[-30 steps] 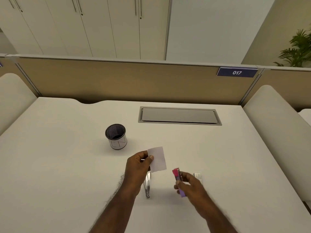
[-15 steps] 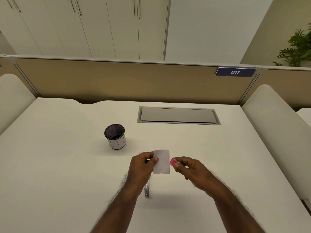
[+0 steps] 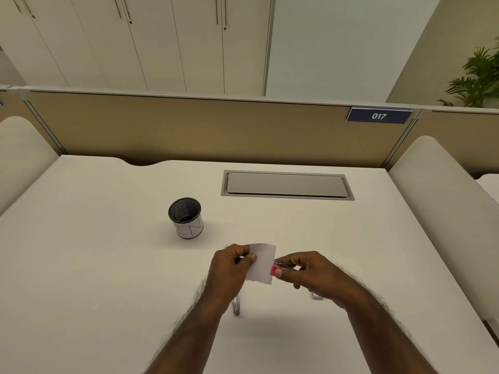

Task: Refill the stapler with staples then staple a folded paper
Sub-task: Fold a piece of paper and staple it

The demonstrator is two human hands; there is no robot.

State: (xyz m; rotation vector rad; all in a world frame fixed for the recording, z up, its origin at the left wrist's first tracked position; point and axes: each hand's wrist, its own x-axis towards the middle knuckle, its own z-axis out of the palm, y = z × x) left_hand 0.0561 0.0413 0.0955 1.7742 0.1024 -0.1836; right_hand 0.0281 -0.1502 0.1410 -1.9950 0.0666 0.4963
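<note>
Over desk [image 3: 108, 265], hands pinch paper [image 3: 261, 263], seemingly in stapler [image 3: 276, 268]

Two hands are in view, the left hand [image 3: 229, 268] and the right hand [image 3: 310, 273], with one small folded paper [image 3: 262, 263] and one pink stapler [image 3: 275, 269] between them. On the one white desk [image 3: 108, 265] stand one mesh pen cup [image 3: 185, 217] and one grey cable hatch [image 3: 287, 184], and one metal object [image 3: 236, 306] shows under the left wrist. Behind are one numbered sign [image 3: 378, 116] reading 017 and one potted plant [image 3: 478, 79].
</note>
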